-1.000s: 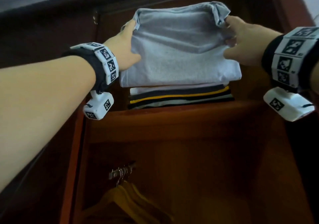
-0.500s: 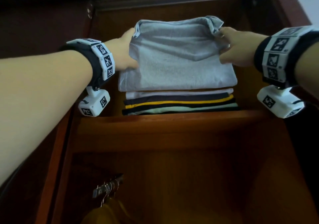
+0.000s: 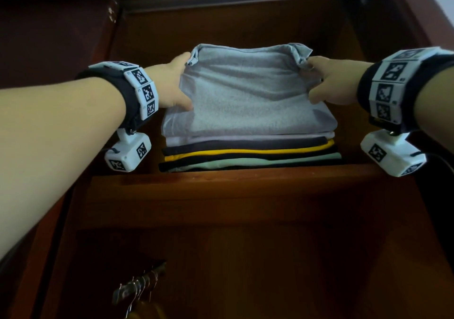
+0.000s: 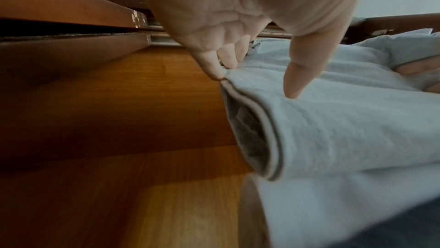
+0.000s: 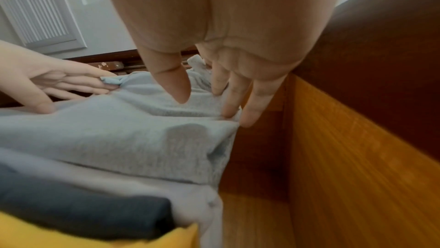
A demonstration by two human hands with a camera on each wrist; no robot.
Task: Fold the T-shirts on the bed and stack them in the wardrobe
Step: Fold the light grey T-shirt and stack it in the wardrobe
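Nearest, bottom left of the head view: hanger hooks [image 3: 137, 291] on a rail in the lower wardrobe compartment, dark and partly hidden.

Middle of frame: front edge of the wardrobe shelf [image 3: 245, 183]. On it sits a stack of folded T-shirts [image 3: 248, 156], with black, mint green, yellow, dark grey and white layers showing at the near edge.

Top of stack: light grey T-shirt [image 3: 248, 99], folded, resting on the pile and roughly squared with it. Its far corners are bunched up.

Left hand [image 3: 175, 86] at the shirt's left edge: thumb on top, fingers tucked at the side fold and far corner, so the grip is clamped on the cloth. The left wrist view shows fingertips [image 4: 215, 63] pinching the edge where the folded layers gape open.

Right hand [image 3: 329, 82] mirrors it at the right edge, thumb on top, fingers curled round the bunched far corner; its grip is likewise clamped on the shirt.

Judgement: step in hand is seating this shirt on the pile. To do it well, smooth both far corners flat, press the gaping left fold down, align the near edge with the shirts below, then slide both hands out sideways without dragging the top layer.
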